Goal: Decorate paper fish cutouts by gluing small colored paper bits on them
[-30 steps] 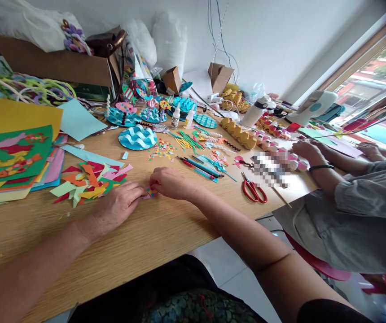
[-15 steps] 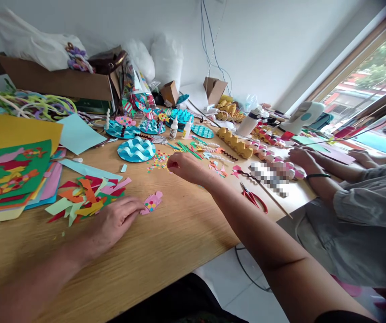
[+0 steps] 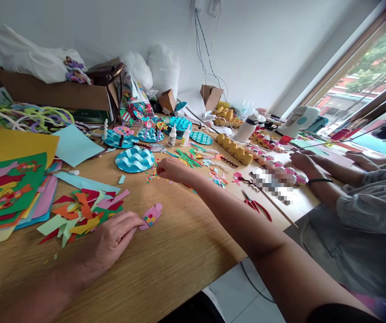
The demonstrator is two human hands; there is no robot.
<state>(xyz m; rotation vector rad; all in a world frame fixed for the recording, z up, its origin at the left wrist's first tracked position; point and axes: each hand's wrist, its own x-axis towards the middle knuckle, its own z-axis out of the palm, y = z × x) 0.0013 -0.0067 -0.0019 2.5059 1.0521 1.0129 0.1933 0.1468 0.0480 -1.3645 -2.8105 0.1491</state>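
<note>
A pink paper fish with coloured dots [image 3: 151,217] lies on the wooden table [image 3: 179,224]. The closed fingers of my left hand [image 3: 120,233] pinch its near left end. Farther forward, my right hand [image 3: 171,170] is over small coloured paper dots [image 3: 152,175], its fingers drawn together; whatever they hold, if anything, is hidden. Just beyond the dots is a round blue disc with wavy strips [image 3: 134,159]. Two small white bottles [image 3: 172,137] stand behind it.
Paper scraps [image 3: 85,211] and stacked coloured sheets [image 3: 14,188] lie left. Red-handled pliers [image 3: 256,206], a wooden stick [image 3: 278,207] and egg-carton strips [image 3: 234,149] lie right. Another person's hands [image 3: 302,163] work at the far right.
My right hand has moved slightly left over the paper dots. My left hand still holds the fish's end. The whole view has shifted a little.
</note>
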